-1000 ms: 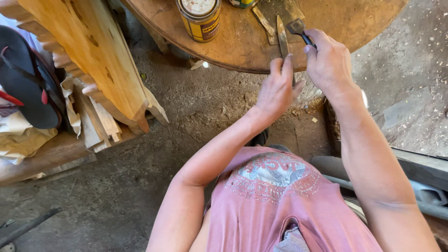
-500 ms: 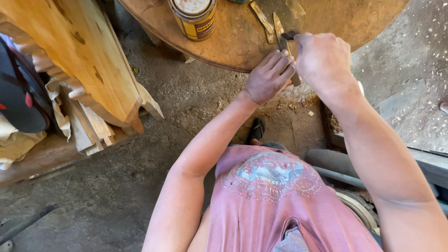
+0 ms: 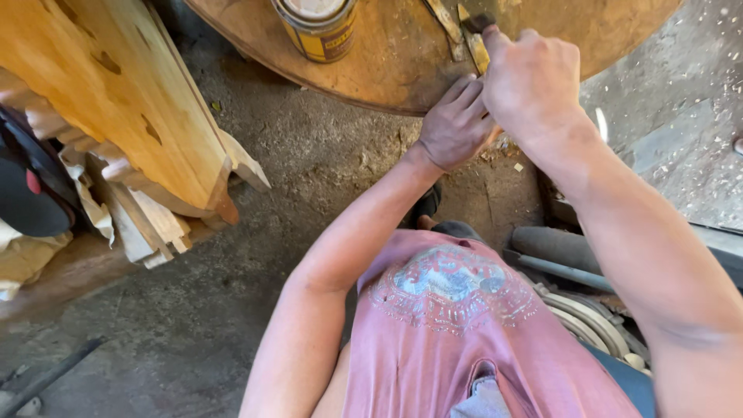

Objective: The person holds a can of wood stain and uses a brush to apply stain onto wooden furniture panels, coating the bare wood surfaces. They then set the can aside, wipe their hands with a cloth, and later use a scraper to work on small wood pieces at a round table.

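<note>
My left hand [image 3: 457, 124] and my right hand [image 3: 530, 81] meet at the near edge of a round wooden table [image 3: 387, 70]. The right hand is closed around a dark-handled tool [image 3: 477, 22] whose tip pokes out above the fist. Under it lies a thin wooden strip [image 3: 476, 48], and the left hand's fingers pinch its lower end. Most of the strip and tool is hidden by the hands.
A yellow can [image 3: 317, 27] stands on the table to the left, beside another wood strip [image 3: 445, 23]. Stacked light wooden boards [image 3: 124, 101] lean at the left over a dirt floor [image 3: 309, 178]. Metal parts [image 3: 573, 271] lie at my right side.
Both hands have closed in together at the table edge. The left hand slid under the right fist, and the view has tilted so the table sits higher in frame.
</note>
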